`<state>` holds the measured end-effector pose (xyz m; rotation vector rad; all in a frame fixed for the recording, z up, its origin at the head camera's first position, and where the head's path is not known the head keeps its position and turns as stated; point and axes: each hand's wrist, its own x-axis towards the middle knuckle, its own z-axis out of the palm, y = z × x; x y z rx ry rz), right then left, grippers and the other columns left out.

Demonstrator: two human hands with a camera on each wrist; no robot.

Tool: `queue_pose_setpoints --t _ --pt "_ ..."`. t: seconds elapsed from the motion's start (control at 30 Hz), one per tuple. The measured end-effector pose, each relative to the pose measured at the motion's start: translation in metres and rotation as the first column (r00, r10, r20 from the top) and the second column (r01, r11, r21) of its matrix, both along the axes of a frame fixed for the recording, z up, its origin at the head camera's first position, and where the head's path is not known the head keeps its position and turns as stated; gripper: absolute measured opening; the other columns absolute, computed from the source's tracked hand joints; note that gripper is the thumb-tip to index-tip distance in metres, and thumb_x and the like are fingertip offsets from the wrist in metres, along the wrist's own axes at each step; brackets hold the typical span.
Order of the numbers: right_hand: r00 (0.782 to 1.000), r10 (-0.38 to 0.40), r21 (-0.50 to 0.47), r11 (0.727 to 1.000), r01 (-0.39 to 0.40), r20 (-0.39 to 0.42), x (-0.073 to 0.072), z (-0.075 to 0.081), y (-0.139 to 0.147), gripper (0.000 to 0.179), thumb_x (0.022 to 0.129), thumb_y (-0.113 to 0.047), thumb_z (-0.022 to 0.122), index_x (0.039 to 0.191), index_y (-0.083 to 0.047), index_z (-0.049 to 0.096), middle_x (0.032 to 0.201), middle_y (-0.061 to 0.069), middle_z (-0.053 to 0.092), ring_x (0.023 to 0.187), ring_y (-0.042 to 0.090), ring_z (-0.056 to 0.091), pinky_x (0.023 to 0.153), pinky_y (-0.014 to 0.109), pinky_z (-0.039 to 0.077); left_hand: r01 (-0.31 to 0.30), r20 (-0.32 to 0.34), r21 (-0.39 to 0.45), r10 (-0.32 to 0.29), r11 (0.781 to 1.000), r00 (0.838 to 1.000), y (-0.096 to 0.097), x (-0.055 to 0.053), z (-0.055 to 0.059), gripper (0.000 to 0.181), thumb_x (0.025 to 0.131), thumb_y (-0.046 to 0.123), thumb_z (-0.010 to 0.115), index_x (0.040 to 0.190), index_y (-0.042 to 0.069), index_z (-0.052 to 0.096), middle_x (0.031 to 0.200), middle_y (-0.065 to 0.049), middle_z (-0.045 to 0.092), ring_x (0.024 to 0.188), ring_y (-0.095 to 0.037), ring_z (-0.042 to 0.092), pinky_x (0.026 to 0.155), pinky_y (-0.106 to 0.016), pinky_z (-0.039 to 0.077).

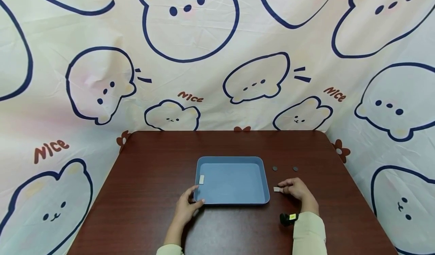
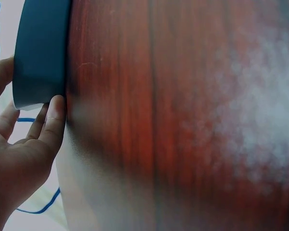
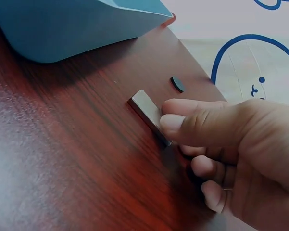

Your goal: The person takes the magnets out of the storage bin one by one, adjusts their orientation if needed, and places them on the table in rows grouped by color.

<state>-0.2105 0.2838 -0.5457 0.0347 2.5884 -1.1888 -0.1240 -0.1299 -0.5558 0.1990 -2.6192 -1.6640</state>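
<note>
A shallow blue rectangular tray lies on the table. My left hand grips its near left corner, thumb on the front wall and fingers at the left side. In the left wrist view the thumb presses the tray wall. Inside the tray, by its left wall, lies a small pale rectangular block. Right of the tray, my right hand pinches a similar flat silvery rectangular block by one end, between thumb and fingers, at the tabletop. The two hands are well apart.
Two small dark round discs lie beyond my right hand, right of the tray; one disc also shows in the right wrist view. The dark wood table ends at a patterned cloth backdrop. A black wrist camera sits at my right wrist.
</note>
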Motion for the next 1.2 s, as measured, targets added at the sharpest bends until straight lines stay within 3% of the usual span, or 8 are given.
queue_pose_setpoints --t 0.27,0.57,0.8,1.0,1.2 --pt "0.997 -0.05 -0.061 0.997 0.047 -0.056 0.01 -0.002 0.003 0.026 0.085 -0.013 0.068 0.11 -0.005 0.069 0.115 0.017 0.058 0.104 0.034 0.051 0.081 0.046 0.041 0.0 0.011 0.005 0.0 1.0 1.0 0.0 -0.003 0.001 0.055 0.079 0.018 0.075 0.13 0.014 0.054 0.118 -0.015 0.053 0.085 -0.021 0.049 0.063 -0.034 0.042" --pt "0.993 -0.077 -0.08 0.994 0.071 -0.086 0.023 0.012 -0.004 0.038 0.091 -0.022 0.062 0.125 -0.003 0.058 0.126 0.02 0.052 0.118 0.039 0.042 0.092 0.054 0.034 0.016 -0.01 0.009 -0.016 1.0 1.0 0.005 -0.007 0.002 0.055 0.08 0.019 0.075 0.13 0.013 0.054 0.12 -0.017 0.052 0.087 -0.023 0.05 0.062 -0.034 0.043" --pt "0.993 -0.064 -0.104 0.993 0.053 -0.101 0.027 0.026 -0.018 0.046 0.089 -0.024 0.065 0.13 -0.005 0.054 0.126 0.017 0.053 0.111 0.034 0.049 0.088 0.05 0.039 0.022 -0.013 0.041 -0.021 0.999 1.0 0.002 -0.006 0.002 0.056 0.079 0.017 0.076 0.13 0.01 0.054 0.116 -0.016 0.053 0.082 -0.022 0.048 0.06 -0.033 0.041" --pt "0.994 -0.049 -0.152 0.988 0.033 -0.102 0.029 0.032 -0.034 0.048 0.087 -0.023 0.068 0.129 -0.005 0.055 0.122 0.018 0.054 0.1 0.028 0.056 0.081 0.043 0.046 0.014 -0.007 0.024 -0.014 1.0 1.0 -0.003 -0.001 0.0 0.054 0.078 0.016 0.077 0.128 0.011 0.056 0.114 -0.015 0.054 0.082 -0.021 0.048 0.062 -0.034 0.041" --pt "0.996 -0.032 -0.221 0.975 0.014 -0.079 0.024 0.036 -0.048 0.049 0.085 -0.02 0.069 0.129 -0.005 0.054 0.122 0.019 0.055 0.095 0.025 0.059 0.079 0.043 0.047 0.015 0.011 0.011 -0.015 1.0 1.0 -0.003 0.0 -0.001 0.054 0.079 0.018 0.076 0.129 0.013 0.055 0.116 -0.014 0.053 0.084 -0.021 0.048 0.063 -0.034 0.041"
